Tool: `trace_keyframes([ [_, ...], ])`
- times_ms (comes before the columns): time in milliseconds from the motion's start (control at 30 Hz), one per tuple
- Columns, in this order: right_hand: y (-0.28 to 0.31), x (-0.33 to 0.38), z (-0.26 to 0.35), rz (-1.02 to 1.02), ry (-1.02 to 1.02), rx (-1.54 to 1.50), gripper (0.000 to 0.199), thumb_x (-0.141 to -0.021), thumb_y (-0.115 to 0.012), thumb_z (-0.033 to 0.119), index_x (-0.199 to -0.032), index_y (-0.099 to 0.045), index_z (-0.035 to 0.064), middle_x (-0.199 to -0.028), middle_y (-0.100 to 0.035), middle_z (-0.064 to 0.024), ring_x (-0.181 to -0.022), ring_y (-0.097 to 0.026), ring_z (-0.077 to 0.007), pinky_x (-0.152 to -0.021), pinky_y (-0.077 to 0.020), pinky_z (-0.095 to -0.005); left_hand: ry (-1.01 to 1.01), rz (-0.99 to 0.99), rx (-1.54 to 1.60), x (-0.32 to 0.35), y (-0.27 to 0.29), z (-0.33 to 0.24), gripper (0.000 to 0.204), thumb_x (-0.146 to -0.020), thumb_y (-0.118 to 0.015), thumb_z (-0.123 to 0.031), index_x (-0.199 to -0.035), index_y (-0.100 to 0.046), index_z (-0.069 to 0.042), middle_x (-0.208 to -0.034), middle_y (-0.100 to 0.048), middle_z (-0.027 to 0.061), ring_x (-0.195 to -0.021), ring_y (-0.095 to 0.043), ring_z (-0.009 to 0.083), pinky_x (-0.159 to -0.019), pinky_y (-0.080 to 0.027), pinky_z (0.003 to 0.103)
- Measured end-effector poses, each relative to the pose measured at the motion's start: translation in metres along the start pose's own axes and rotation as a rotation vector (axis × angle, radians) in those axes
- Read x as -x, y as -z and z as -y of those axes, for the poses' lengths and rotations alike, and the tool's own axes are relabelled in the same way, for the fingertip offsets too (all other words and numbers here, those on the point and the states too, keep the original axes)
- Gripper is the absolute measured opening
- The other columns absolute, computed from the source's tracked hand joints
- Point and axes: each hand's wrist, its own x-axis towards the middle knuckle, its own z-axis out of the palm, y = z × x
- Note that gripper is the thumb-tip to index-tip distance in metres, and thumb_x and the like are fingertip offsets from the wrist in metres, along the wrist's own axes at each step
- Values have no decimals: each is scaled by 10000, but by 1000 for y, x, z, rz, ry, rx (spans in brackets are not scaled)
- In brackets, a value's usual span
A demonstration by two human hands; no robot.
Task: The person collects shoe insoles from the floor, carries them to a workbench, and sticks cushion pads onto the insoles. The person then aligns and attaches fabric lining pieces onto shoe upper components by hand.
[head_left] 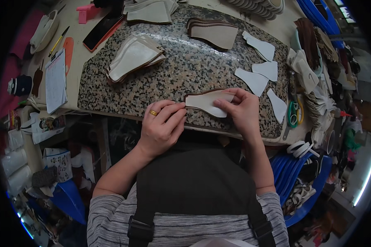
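Observation:
In front of me, near the stone slab's front edge, lies a cut shoe-upper piece (208, 101), pale on top with a dark brown edge. My right hand (244, 109) grips its wide right end, thumb on the pale face and fingers behind. That end lifts slightly off the slab. My left hand (163, 123), with a gold ring, has its fingers curled together and pinches the narrow left end. The left thumb is mostly hidden. To the right lie several loose white cut pieces (253, 81) of similar shape.
The speckled stone slab (173, 70) bears stacks of cut pieces (132, 59) at left and another stack (214, 33) at the back. Scissors with green handles (293, 113) lie at the right edge. At left are a notepad (56, 82) and a phone (103, 29).

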Motion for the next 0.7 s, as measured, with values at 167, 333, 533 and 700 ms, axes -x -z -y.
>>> trace_keyframes([
  [167, 2, -1, -2, -3, 18, 50, 297, -823, -825, 54, -1040, -674, -82, -907, -759, -129, -795, -717, -126, -689, -566, -246, 14, 24, 13, -1, -1, -2, 330, -782, -774, -71, -1104, -710, -52, -1087, -672, 44, -1045, -607, 263, -912, -474, 415],
  [333, 7, -2, -2, -76, 37, 162, 308, -783, -857, 74, -1005, -692, -63, -847, -752, -103, -748, -701, -107, -662, -562, -240, 34, 134, -176, -2, -2, -7, 369, -803, -744, -116, -1168, -704, -76, -1206, -645, 31, -1148, -542, 248, -980, -411, 432],
  [533, 24, 0, 5, -158, 38, 277, 340, -736, -890, 126, -969, -713, -46, -779, -740, -77, -690, -683, -87, -639, -558, -237, -78, 159, -188, -11, -2, -4, 392, -796, -736, -105, -1185, -693, -82, -1319, -629, -13, -1131, -544, 235, -996, -394, 429],
  [700, 20, -4, 12, -203, 8, 434, 381, -715, -900, 207, -949, -710, -26, -747, -724, -64, -662, -684, -120, -643, -559, -267, -73, 197, -205, -22, -5, -7, 385, -829, -739, -188, -1195, -672, -91, -1213, -633, 2, -1114, -545, 227, -1019, -363, 437],
])
